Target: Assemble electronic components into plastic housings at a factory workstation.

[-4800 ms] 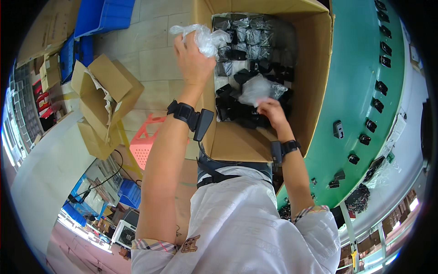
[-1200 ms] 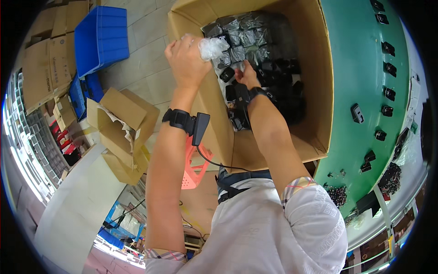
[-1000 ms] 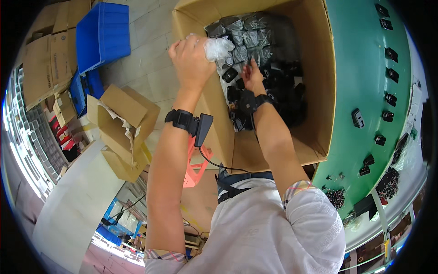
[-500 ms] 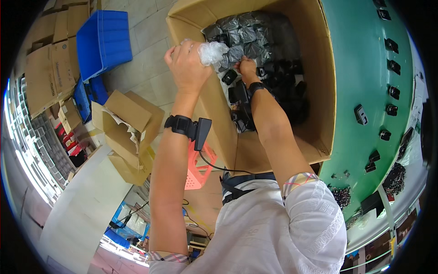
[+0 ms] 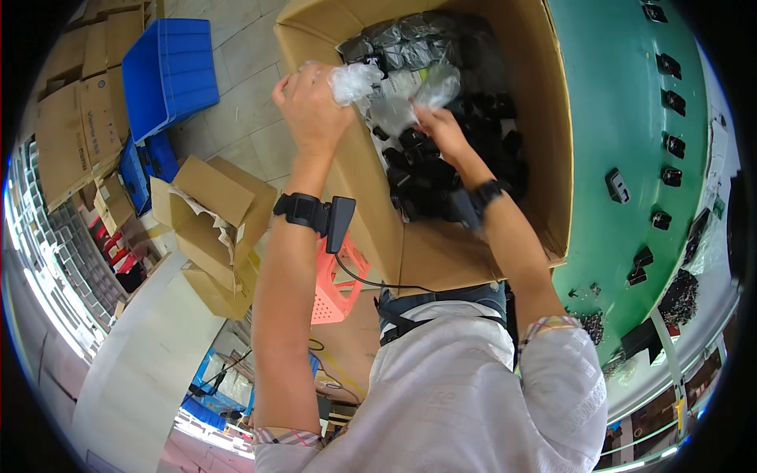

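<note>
A: R hand first: what's in it, and where?

B: A clear plastic bag, thin and partly blurred, pinched btwn the thumb and fingertips of my R hand. Pos.: in the big open carton, just over the contents. Clear film shows on both sides of my fingertips; can't tell if it's one bag or two.

A: And the L?

B: My L hand is clenched on a crumpled wad of clear plastic, held over the carton's L wall, near the bag.

A: Carton contents?

B: Far end: film-wrapped packs, set close together. Near end: loose black parts, heaped; too dark to tell their exact kind.

A: Wrists?

B: Each w/ a black strap bearing a black module, e.g. the L module; a thin cable runs from it toward my waist.

A: Surroundings, R then L?

B: R: green tabletop w/ small black pieces in a line toward its outer edge, plus a grey-and-black device lying apart, nearer the carton. L: coral plastic stool, partly behind my forearm; farther out, a smaller carton, flaps open; beyond it, a blue plastic bin.
</note>
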`<control>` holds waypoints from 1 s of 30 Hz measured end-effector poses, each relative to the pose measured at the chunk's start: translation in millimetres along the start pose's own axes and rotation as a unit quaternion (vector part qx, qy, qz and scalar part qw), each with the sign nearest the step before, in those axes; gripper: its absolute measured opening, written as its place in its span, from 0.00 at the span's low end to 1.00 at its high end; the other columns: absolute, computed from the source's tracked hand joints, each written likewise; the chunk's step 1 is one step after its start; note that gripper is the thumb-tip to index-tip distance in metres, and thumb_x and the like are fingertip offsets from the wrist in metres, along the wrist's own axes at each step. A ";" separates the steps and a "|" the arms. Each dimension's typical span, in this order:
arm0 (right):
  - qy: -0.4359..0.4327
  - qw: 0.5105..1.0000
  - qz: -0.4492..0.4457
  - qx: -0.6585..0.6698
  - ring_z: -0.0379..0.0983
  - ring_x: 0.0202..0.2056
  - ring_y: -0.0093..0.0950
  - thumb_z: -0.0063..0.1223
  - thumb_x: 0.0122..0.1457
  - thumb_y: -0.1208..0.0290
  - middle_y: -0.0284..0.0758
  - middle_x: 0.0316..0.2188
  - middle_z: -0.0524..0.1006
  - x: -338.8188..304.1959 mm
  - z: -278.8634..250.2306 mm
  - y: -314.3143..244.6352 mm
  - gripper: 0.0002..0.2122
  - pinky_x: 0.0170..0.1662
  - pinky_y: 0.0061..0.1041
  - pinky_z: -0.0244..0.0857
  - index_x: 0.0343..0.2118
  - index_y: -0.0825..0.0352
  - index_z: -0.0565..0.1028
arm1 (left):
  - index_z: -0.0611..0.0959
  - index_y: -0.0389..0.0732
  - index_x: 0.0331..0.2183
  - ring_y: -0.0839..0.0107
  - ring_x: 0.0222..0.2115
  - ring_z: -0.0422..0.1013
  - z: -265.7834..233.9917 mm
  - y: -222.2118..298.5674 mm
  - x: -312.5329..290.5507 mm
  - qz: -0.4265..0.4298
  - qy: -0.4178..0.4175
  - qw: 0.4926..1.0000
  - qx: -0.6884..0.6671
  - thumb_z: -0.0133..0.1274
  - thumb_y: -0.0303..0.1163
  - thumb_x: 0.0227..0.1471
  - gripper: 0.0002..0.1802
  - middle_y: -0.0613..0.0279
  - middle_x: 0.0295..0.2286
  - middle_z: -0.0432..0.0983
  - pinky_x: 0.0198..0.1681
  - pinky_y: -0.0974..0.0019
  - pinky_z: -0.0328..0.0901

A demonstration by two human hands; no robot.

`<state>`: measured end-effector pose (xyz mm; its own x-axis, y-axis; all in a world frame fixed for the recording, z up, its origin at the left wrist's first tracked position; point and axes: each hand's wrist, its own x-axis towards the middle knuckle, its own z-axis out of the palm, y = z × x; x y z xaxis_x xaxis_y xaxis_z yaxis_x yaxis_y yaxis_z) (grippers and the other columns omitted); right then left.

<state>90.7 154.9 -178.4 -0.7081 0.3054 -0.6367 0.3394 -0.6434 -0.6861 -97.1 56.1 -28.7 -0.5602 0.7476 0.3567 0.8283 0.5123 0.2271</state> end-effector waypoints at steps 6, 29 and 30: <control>0.068 0.836 0.008 -0.545 0.76 0.39 0.43 0.46 0.50 0.62 0.48 0.35 0.78 87.3 51.7 42.7 0.14 0.41 0.39 0.71 0.28 0.68 0.79 | 0.82 0.46 0.34 0.60 0.41 0.68 8.6 -6.7 -1.6 -0.005 -0.089 0.995 0.052 0.54 0.32 0.35 0.17 0.62 0.36 0.75 0.49 0.54 0.53; 0.273 0.899 -0.113 -0.323 0.76 0.28 0.38 0.58 0.42 0.65 0.45 0.25 0.77 16.8 -55.3 -23.5 0.10 0.33 0.32 0.68 0.25 0.66 0.77 | 0.81 0.47 0.29 0.67 0.39 0.68 -7.1 -2.1 1.4 -0.017 -0.053 0.998 0.018 0.58 0.30 0.33 0.13 0.67 0.34 0.74 0.49 0.58 0.54; 0.310 0.882 -0.101 -0.340 0.76 0.32 0.41 0.58 0.42 0.65 0.46 0.29 0.78 34.9 -64.1 -22.2 0.11 0.36 0.33 0.69 0.27 0.67 0.77 | 0.81 0.47 0.29 0.67 0.39 0.68 -5.8 -1.8 2.4 -0.011 -0.047 0.999 0.015 0.58 0.30 0.33 0.12 0.67 0.34 0.74 0.50 0.58 0.54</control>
<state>98.1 224.9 -208.0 -0.3931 0.8260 -0.4039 0.6873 -0.0278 -0.7258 -99.9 54.5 -23.0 -0.5786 0.7711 0.2656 0.8155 0.5411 0.2056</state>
